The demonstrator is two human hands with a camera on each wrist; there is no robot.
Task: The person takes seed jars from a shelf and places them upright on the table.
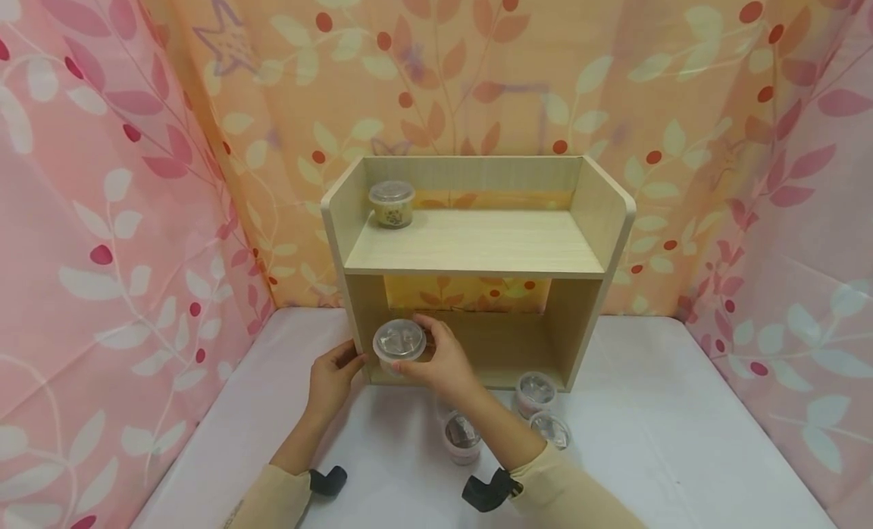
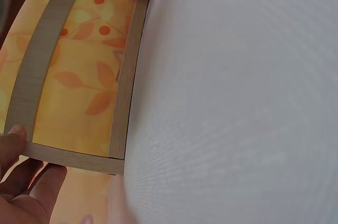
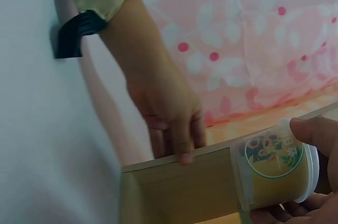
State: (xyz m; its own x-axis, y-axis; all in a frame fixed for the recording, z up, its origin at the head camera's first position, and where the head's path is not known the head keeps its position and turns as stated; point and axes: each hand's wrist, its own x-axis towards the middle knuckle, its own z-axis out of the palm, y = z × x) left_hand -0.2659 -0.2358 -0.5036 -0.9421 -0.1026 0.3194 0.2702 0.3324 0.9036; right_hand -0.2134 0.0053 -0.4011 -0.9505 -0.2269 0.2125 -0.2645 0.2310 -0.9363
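In the head view, my right hand [image 1: 446, 370] holds a clear plastic tub with a lid [image 1: 393, 341] in front of the left part of the lower opening of a pale wooden shelf [image 1: 477, 245]. The right wrist view shows this tub [image 3: 274, 163] tipped sideways in that camera, a round printed label on its yellowish side, thumb and fingers around it. My left hand [image 1: 332, 381] grips the front edge of the shelf's left side panel. From the left wrist view, its thumb lies on one side of the panel and its fingers [image 2: 47, 182] on the other.
A similar lidded tub [image 1: 392, 205] stands on the upper board at the left. On the white tabletop before the shelf are more tubs: one near the right forearm [image 1: 464, 438], two further right [image 1: 535, 394]. Patterned curtains [image 1: 443, 74] surround the table.
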